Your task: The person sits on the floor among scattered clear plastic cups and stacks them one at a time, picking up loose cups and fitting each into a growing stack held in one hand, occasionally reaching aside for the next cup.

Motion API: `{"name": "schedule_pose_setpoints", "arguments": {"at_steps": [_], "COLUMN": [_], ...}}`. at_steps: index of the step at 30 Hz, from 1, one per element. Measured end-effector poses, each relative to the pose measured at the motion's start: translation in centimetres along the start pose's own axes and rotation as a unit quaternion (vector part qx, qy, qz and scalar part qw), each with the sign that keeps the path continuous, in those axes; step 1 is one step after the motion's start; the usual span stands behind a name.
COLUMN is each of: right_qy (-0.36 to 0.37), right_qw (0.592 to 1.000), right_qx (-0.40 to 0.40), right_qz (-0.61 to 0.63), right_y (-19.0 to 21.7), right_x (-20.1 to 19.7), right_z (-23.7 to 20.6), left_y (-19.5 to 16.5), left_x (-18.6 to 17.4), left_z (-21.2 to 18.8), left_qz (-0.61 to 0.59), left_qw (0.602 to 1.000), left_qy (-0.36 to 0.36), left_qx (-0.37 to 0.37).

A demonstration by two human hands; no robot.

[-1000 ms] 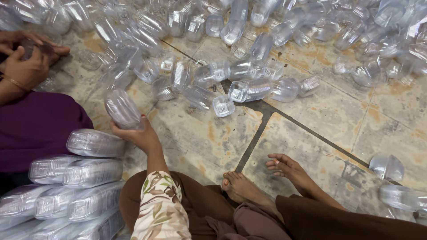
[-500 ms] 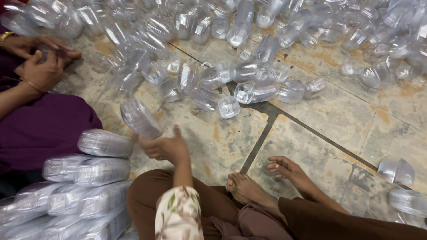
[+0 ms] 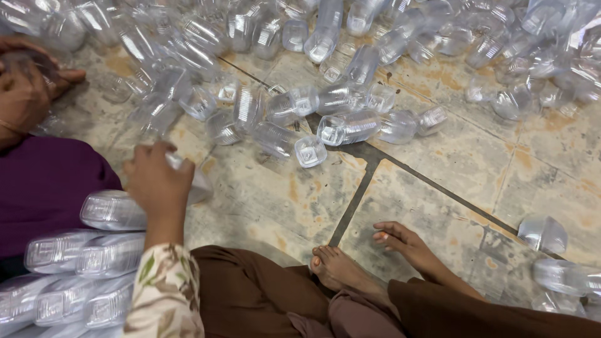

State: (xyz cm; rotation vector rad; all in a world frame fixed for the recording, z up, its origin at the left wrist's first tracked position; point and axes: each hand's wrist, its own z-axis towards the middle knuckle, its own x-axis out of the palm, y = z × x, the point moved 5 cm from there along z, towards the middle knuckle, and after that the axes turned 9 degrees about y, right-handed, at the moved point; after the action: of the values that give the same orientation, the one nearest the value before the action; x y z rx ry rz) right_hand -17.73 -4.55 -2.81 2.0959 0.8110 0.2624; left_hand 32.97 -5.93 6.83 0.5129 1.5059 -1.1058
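floor (image 3: 438, 156): worn pale stone tiles, rust-orange stains | joints: dark grout lines | light: soft, even

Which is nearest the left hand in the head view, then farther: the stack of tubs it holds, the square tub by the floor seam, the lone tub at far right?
1. Stack, in the left hand.
2. Square tub, centre.
3. Lone tub, far right.

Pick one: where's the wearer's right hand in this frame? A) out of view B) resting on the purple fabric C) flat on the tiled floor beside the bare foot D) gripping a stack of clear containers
C. The right hand lies on the tiled floor with fingers spread, next to the bare foot, holding nothing; it is the left hand that grips a stack of clear containers.
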Motion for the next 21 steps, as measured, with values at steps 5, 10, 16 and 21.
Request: {"name": "schedule_pose_setpoints", "arguments": {"at_steps": [5,10,16,21], "right_qy": [-0.003,0.016,0.021,0.025], "right_qw": [1.0,1.0,1.0,0.999], "right_qx": [-0.001,-0.013,-0.013,-0.026], "right_qz": [0.006,0.01,0.01,0.001], "right_y": [0.2,0.3,-0.4,-0.9], "right_x": [-0.3,0.4,0.3,0.0], "right_z": [0.0,0.6,0.7,0.9], "left_y": [1.1,-1.0,-1.5,-0.6], "left_x": [0.1,0.7,0.6,0.2], "left_z": [-3.1,-1.7,-1.7,-2.9], "left_qz": [-0.007,0.018,0.033,0.046], "left_qw": [0.989,0.997,0.998,0.999], "left_qy": [-0.144,-0.075,-0.043,0.019], "left_qx": [0.01,0.024,-0.029,-0.008]}}
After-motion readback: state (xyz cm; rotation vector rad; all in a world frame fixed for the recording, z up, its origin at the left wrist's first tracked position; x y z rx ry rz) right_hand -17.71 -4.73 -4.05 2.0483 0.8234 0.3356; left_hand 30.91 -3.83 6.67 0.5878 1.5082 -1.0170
